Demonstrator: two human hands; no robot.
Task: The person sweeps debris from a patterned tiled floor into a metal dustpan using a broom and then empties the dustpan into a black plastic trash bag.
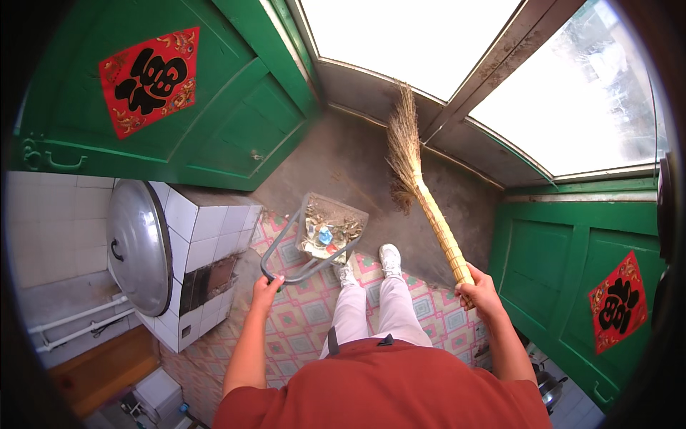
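Note:
In the head view my left hand [267, 292] grips the grey looped handle of a dustpan [360, 215]. Loose debris [321, 220] lies in the pan, with a crumpled blue scrap [325, 235] and paler bits among it. My right hand [479, 295] is closed around the handle end of a straw broom [437, 214]. The broom's bristles point away from me, towards the glazed door frame, and I cannot tell whether they touch anything. Just beyond my feet, the dustpan is near the line where patterned flooring [300, 316] meets bare concrete [343, 145].
Green doors [214, 123] with red paper signs stand at left, and another green door [536, 268] at right. A white-tiled stove [201, 241] with a large metal lid [136, 246] juts out at left. Bright glass panes [396, 43] rise ahead above a low sill.

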